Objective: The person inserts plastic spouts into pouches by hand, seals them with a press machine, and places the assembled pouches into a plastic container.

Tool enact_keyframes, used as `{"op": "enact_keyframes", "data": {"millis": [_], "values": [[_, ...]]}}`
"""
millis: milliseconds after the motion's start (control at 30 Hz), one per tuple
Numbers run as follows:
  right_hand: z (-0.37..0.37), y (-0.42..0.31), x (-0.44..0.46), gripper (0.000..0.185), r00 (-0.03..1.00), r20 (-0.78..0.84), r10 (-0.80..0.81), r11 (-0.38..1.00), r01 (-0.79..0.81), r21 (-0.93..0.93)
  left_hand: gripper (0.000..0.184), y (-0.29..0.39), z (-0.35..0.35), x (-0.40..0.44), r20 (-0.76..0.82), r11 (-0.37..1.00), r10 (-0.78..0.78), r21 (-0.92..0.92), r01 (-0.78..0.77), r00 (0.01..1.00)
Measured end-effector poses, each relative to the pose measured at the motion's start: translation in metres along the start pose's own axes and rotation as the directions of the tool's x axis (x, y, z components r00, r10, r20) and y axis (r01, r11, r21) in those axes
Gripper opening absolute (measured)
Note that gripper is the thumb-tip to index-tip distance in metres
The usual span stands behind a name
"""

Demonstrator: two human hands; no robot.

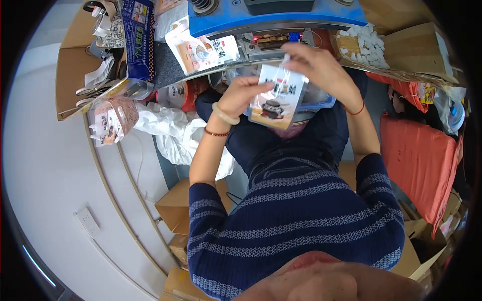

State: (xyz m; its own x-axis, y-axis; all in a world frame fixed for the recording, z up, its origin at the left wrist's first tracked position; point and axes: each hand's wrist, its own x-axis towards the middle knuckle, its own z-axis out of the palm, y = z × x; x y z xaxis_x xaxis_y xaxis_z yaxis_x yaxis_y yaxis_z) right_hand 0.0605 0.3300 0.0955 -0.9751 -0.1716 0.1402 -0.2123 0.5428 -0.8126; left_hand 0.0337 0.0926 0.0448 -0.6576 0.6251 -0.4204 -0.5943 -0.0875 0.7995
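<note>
A white and tan printed pouch (277, 103) with dark lettering and a picture of a pot is held upright over my lap. My left hand (242, 96) grips its left edge, thumb lying across the front. At the pouch's upper right corner is my right hand (325, 69), its thumb and fingers brought together around a narrow whitish piece (286, 58). Motion blurs those fingertips, so I cannot tell exactly what they pinch. More printed pouches (201, 50) lie on the bench just beyond my left hand.
A blue machine (276, 22) stands at the back of the bench. To its right, a cardboard box (419, 55) holds many small white pieces (362, 45). A navy printed package (138, 40) stands on the left. A red padded cushion (419, 163) is at my right side.
</note>
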Motion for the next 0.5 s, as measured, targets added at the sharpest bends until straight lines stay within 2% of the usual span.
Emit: {"op": "enact_keyframes", "data": {"millis": [33,67,100,167,200,233,267,300,367,400,433,467,500], "values": [[-0.005,0.007,0.000,0.029,0.993,-0.115,-0.011,0.988,-0.006,-0.154,0.023,0.003,0.004,0.007,-0.024,0.990,-0.039,-0.137,0.035,0.999],[-0.014,0.014,0.000,0.028,0.974,-0.221,-0.041,0.952,-0.029,-0.306,0.024,0.000,-0.004,0.021,-0.029,0.981,-0.084,-0.181,0.077,0.996],[-0.032,0.024,-0.003,0.025,0.965,-0.192,-0.176,0.807,0.030,-0.590,0.023,-0.001,-0.010,0.037,-0.032,0.966,-0.068,-0.252,0.058,0.997],[-0.062,0.020,-0.018,0.020,0.954,-0.282,-0.101,0.635,-0.156,-0.756,0.022,0.004,-0.008,0.055,-0.042,0.938,-0.033,-0.346,0.016,0.999],[-0.069,0.026,-0.018,0.019,0.910,-0.401,0.104,0.569,-0.385,-0.727,0.022,0.006,-0.006,0.059,-0.035,0.938,-0.028,-0.345,0.015,0.999],[-0.075,0.037,-0.015,0.018,0.808,-0.512,0.292,0.459,-0.588,-0.666,0.021,0.007,-0.004,0.061,-0.045,0.941,-0.031,-0.338,0.014,0.999],[-0.079,0.076,-0.014,0.018,0.780,-0.534,0.326,0.403,-0.625,-0.668,0.021,0.007,-0.002,0.062,-0.059,0.943,-0.034,-0.332,0.012,0.998],[-0.076,0.106,-0.019,0.018,0.779,-0.534,0.329,0.405,-0.627,-0.666,0.020,-0.001,-0.005,0.065,-0.083,0.947,0.009,-0.321,-0.035,0.996],[-0.074,0.145,-0.018,0.019,0.900,-0.436,-0.005,0.467,-0.383,-0.797,0.021,-0.001,-0.003,0.058,-0.094,0.967,0.035,-0.249,-0.057,0.995],[-0.071,0.143,-0.014,0.018,0.904,-0.428,-0.029,0.613,-0.322,-0.721,0.021,-0.003,-0.021,0.052,-0.092,0.998,0.042,-0.047,-0.046,0.995],[-0.066,0.139,-0.015,0.018,0.906,-0.423,-0.019,0.617,-0.322,-0.718,0.023,0.003,-0.025,0.043,-0.248,0.971,0.235,0.101,-0.216,0.940],[-0.064,0.135,-0.013,0.018,0.900,-0.435,-0.010,0.646,-0.326,-0.690,0.024,0.011,-0.029,0.036,-0.357,0.894,0.436,0.276,-0.352,0.826],[-0.063,0.129,-0.011,0.018,0.895,-0.446,0.000,0.675,-0.329,-0.661,0.031,0.015,-0.045,0.034,-0.427,0.759,0.620,0.539,-0.365,0.658]]}}
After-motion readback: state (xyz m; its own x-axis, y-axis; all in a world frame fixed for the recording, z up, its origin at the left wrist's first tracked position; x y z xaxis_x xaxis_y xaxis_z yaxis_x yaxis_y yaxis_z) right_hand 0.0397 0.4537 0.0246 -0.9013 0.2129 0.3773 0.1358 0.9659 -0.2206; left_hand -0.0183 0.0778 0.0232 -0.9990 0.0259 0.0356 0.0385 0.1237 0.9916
